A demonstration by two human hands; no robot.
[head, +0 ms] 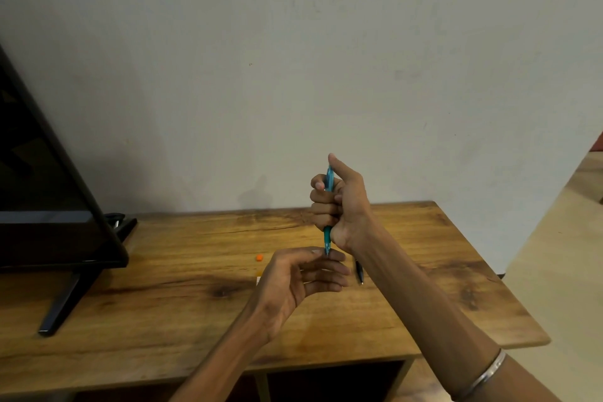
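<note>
On the left end of the table (163, 303) stands a dark screen (49, 206) on its splayed foot. Nearer the table's middle lies 1 small orange bit (259, 258), possibly a cap, though it is too small to tell.

Your left hand (293, 277) hangs just above the middle of the table, palm turned inward and fingers fairly straight. Its thumb and forefinger meet at the lower tip of the teal pen (327, 238) in what looks like a light pinch.

The teal pen stands upright in the air above the back half of the table, touching nothing but your 2 hands. Your right hand (342, 206) is clenched round its barrel in a fist, with the thumb raised beside the top end.

Expect the pen to be light and stiff, with a smooth plastic barrel that can slip or spin in a loose grip. The fist on the barrel is the sound hold. Keep it there and let the left fingertips work only the narrow tip. Small parts there would be easy to drop, so pinch them firmly and stay over the table.

On the table just right of centre, partly behind your right forearm, lies 1 black pen (359, 272). A metal bangle (486, 372) sits on that forearm, off the table's front right corner.
</note>
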